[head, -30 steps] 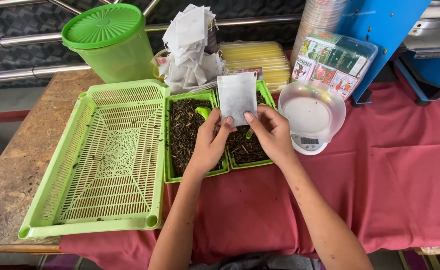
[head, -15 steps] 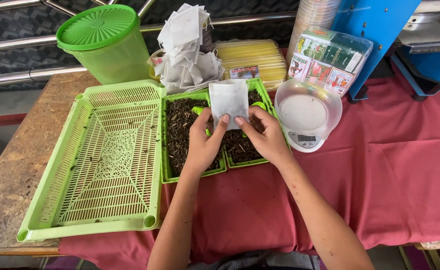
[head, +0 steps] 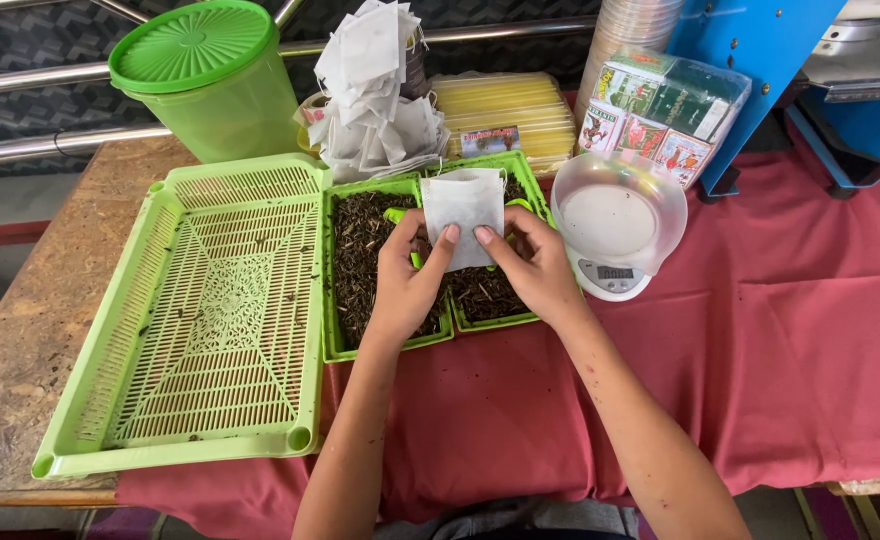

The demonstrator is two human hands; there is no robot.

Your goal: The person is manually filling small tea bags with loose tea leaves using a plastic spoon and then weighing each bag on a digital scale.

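Both my hands hold one small white paper sachet [head: 463, 210] upright above two green trays of dark dried leaves. My left hand [head: 408, 280] pinches its lower left edge; my right hand [head: 532, 265] pinches its lower right edge. Under them lie the left leaf tray [head: 360, 250] and the right leaf tray [head: 487, 300], side by side on a red cloth [head: 760, 370]. A green scoop [head: 397, 215] pokes out of the leaves behind my left hand.
A large empty green slotted tray [head: 210, 310] lies to the left. Behind stand a lidded green bucket [head: 210, 80], a heap of white sachets [head: 375, 90], yellow packets [head: 505, 105], printed boxes [head: 660, 110] and a scale with a clear bowl [head: 618, 215]. A blue machine [head: 760, 50] stands at right.
The sachet and both hands have stayed over the leaf trays; my fingers have shifted slightly along its lower edge and the view has tipped down a little.
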